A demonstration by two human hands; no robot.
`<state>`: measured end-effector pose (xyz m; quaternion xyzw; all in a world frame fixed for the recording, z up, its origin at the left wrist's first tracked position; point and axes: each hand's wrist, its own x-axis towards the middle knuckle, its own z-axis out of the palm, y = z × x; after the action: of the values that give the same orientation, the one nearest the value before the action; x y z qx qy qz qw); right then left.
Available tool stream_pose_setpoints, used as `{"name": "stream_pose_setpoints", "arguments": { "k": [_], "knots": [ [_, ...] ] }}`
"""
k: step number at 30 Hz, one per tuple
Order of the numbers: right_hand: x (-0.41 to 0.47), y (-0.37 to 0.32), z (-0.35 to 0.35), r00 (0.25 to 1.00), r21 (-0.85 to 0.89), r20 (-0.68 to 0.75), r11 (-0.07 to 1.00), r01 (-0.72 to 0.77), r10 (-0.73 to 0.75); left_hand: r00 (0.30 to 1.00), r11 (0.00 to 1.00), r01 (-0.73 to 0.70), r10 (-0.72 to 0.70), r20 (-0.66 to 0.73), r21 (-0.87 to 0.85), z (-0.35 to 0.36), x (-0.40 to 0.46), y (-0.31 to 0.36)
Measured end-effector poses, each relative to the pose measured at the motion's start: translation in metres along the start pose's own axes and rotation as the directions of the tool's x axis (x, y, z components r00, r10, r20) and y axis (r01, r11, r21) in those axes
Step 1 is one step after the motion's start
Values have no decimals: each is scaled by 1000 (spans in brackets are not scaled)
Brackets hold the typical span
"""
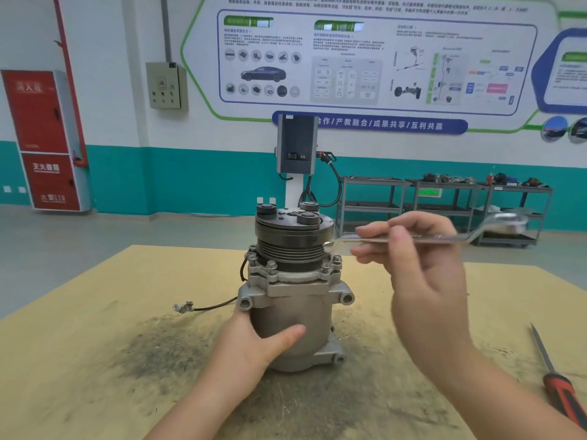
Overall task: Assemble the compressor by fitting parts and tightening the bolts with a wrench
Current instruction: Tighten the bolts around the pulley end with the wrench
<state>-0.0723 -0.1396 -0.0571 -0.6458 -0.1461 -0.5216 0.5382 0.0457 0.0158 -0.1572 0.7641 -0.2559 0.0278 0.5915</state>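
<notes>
A grey metal compressor (295, 300) stands upright in the middle of the yellow-brown table (95, 312), its black pulley and clutch on top. Several bolts (271, 266) stick up from its flange. My left hand (254, 341) grips the lower body, thumb across the front. My right hand (419, 258) holds a flat silver wrench (451, 238) level, to the right of the pulley. The wrench's near end sits close above the right flange bolt (337, 259); the view is blurred there and contact cannot be told.
A red-handled screwdriver (554, 379) lies at the table's right edge. A short wire with a connector (184, 308) trails left from the compressor. Dark grime stains the table around its base. Metal shelves (444, 204) and a charging post (297, 147) stand behind.
</notes>
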Motion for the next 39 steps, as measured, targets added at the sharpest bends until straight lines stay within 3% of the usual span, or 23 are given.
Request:
{"name": "stream_pose_setpoints", "arguments": {
  "k": [3, 5, 13, 16, 19, 21, 22, 24, 26, 28, 30, 32, 35, 37, 39],
  "knots": [
    [12, 3, -7, 897, 314, -99, 868, -384, 432, 1000, 997, -9, 10, -11, 77, 2, 1, -3],
    [17, 8, -10, 814, 440, -92, 757, -483, 573, 999, 994, -16, 20, -32, 104, 2, 2, -3],
    [26, 17, -21, 696, 553, 56, 559, -618, 715, 1000, 993, -12, 16, -26, 119, 2, 1, -5],
    [29, 18, -24, 717, 527, 76, 583, -618, 692, 1000, 992, -15, 18, -23, 128, 3, -1, -1],
    [22, 23, -20, 861, 382, 16, 793, -475, 509, 1000, 991, 0, 3, -25, 134, 3, -2, -1],
    [9, 28, -18, 983, 145, 0, 973, -181, 183, 1000, 991, -3, 6, -20, 131, 3, -2, -1],
    [3, 30, -17, 998, 6, 58, 1000, 9, -10, 1000, 992, -10, 12, -19, 127, 3, -2, -1],
    [-6, 30, -16, 931, -201, 272, 932, 301, -242, 1000, 994, -20, 21, -8, 107, 2, 0, -4],
    [-12, 28, -11, 830, -327, 446, 802, 499, -335, 999, 998, -31, 30, 14, 48, 3, 2, -5],
    [-16, 23, -3, 783, -404, 514, 706, 581, -350, 1000, 996, -15, 15, -9, -91, 4, 4, -2],
    [-17, 18, 0, 821, -434, 481, 729, 529, -308, 994, 978, 18, -40, -101, -209, 0, 7, 2],
    [-14, 10, -1, 904, -389, 353, 840, 378, -243, 985, 969, 0, -43, -168, -246, -6, 9, 5],
    [0, 1, -4, 997, -35, 76, 999, 3, -1, 983, 957, -12, -42, -178, -289, -10, 11, 7],
    [12, 1, -9, 964, 221, -50, 944, -243, 260, 988, 954, 13, -59, -146, -299, -6, 10, 9],
    [19, 4, -14, 882, 376, -74, 832, -407, 465, 988, 942, 24, -73, -135, -334, -2, 8, 10]
  ]
}}
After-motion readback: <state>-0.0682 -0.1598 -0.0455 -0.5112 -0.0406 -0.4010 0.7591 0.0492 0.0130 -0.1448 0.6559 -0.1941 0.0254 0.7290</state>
